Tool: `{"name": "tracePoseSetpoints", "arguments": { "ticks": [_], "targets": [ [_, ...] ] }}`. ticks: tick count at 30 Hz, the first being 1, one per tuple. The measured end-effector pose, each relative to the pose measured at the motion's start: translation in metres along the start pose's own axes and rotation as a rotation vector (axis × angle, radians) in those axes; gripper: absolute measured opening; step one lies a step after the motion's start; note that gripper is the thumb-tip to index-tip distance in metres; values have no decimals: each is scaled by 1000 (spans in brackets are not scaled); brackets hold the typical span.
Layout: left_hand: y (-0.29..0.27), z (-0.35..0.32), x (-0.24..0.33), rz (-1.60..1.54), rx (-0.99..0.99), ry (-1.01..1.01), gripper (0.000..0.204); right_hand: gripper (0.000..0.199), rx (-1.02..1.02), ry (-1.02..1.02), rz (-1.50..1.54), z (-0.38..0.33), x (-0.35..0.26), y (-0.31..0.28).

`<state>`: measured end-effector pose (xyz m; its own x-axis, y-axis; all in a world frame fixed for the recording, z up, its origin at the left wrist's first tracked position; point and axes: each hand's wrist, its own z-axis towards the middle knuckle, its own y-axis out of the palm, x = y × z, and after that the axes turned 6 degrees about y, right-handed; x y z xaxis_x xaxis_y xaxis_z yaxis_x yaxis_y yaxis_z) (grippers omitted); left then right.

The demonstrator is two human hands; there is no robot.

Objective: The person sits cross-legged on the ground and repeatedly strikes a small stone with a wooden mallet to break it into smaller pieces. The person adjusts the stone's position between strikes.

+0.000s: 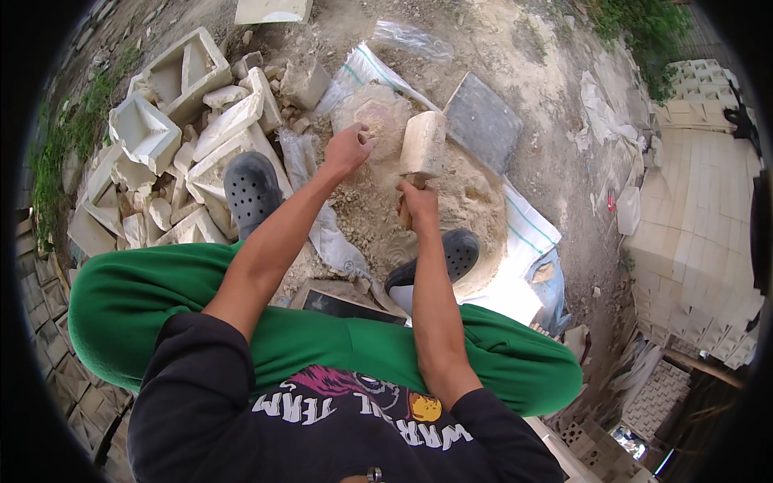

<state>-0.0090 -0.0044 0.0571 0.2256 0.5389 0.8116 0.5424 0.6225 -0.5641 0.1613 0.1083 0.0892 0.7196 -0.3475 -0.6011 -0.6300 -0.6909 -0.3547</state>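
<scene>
My right hand (419,203) is wrapped round the handle of a mallet (423,143) with a thick, pale, block-shaped head. The head points away from me, above a heap of crushed, sandy rubble. To its left, my left hand (349,150) is over the near left edge of a flat, dusty stone (386,109) with a pinkish patch. Its fingers are bent and apart, and I make out nothing between them. Pale powder and crumbs (366,208) lie round the stone, on a white woven sack (527,216) with blue-green stripes.
Broken white plaster-like blocks and moulds (229,129) are piled at the left. A grey square slab (483,122) lies right of the mallet. My dark clogs (251,187) flank the rubble. Stacked pale blocks (692,233) stand far right; clear plastic (412,40) lies beyond the sack.
</scene>
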Motion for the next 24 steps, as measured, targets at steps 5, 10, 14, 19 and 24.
{"name": "tracePoseSetpoints", "arguments": {
  "ticks": [5, 10, 14, 19, 24],
  "targets": [
    [8, -13, -32, -56, 146, 17, 27, 30, 48, -186, -119, -15, -22, 12],
    [30, -65, -59, 22, 99, 109, 21, 34, 122, -542, -144, -4, -21, 34],
    [35, -88, -80, 203, 17, 366, 21, 32, 232, -919, -276, 11, 10, 55],
    [23, -91, -84, 230, -7, 586, 22, 33, 33, -237, -466, 24, 33, 53],
    [28, -89, -92, 168, -72, 504, 15, 34, 132, -451, -245, -1, -14, 45]
  ]
}}
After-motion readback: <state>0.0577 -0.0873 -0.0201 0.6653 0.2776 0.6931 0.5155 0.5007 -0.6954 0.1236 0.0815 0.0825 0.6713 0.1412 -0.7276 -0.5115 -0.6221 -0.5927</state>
